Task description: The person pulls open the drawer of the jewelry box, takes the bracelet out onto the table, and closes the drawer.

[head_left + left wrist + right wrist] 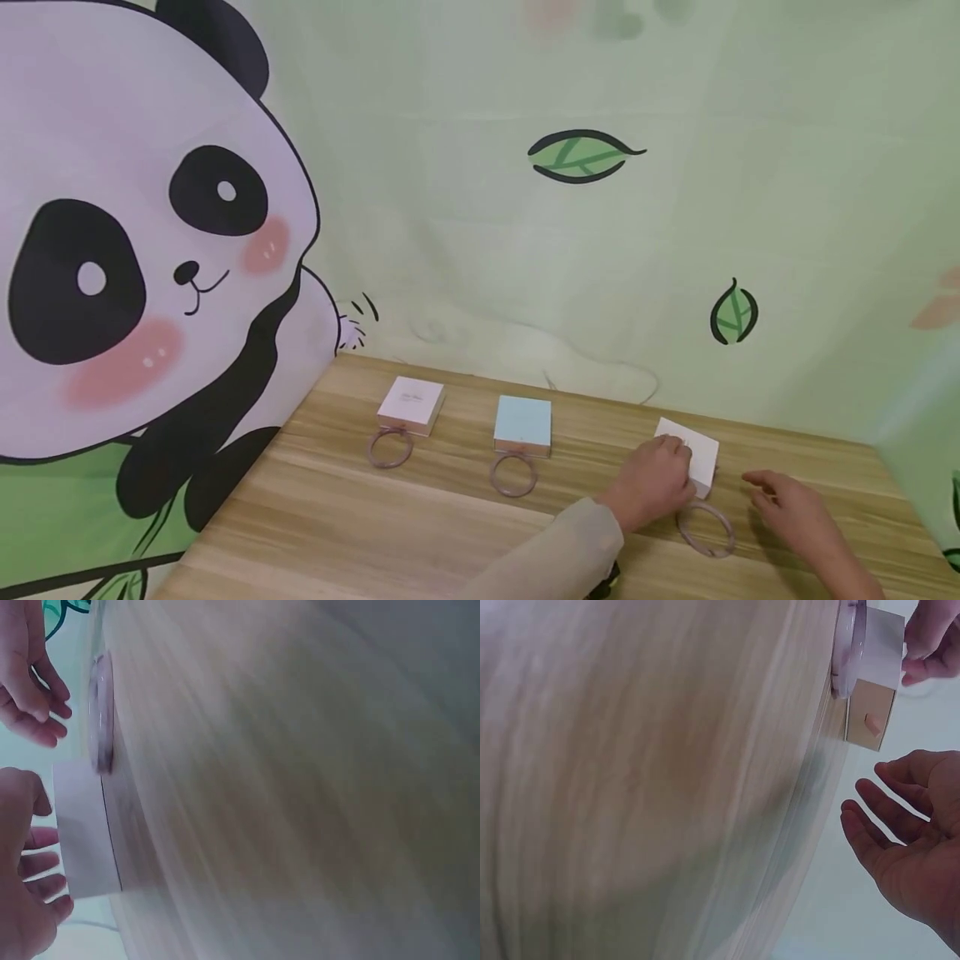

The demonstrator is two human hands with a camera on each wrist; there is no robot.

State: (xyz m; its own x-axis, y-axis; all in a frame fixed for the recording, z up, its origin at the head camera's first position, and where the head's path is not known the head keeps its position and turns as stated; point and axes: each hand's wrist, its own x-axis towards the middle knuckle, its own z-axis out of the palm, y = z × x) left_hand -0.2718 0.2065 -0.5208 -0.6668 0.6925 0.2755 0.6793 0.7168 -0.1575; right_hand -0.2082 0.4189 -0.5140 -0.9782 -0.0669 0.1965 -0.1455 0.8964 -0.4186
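Observation:
A small white box (703,454) lies turned at an angle at the right of the wooden table. My left hand (656,479) is over its top, and the fingertips rest at its upper face in the left wrist view. The box's brown end (870,712), with a small tab, faces my right hand (919,832). That hand hovers to the right of the box, apart from it, its fingers loosely bent and holding nothing. A pale purple bangle (706,553) lies in front of the box, between my two hands. Part of the box's top is hidden by my left hand.
On the table (360,533), a pinkish-white box (411,400) stands at the left with a bangle (391,467) before it. A light blue box (523,418) in the middle has another bangle (513,493) in front. Behind is a printed cloth wall (465,208) with a panda.

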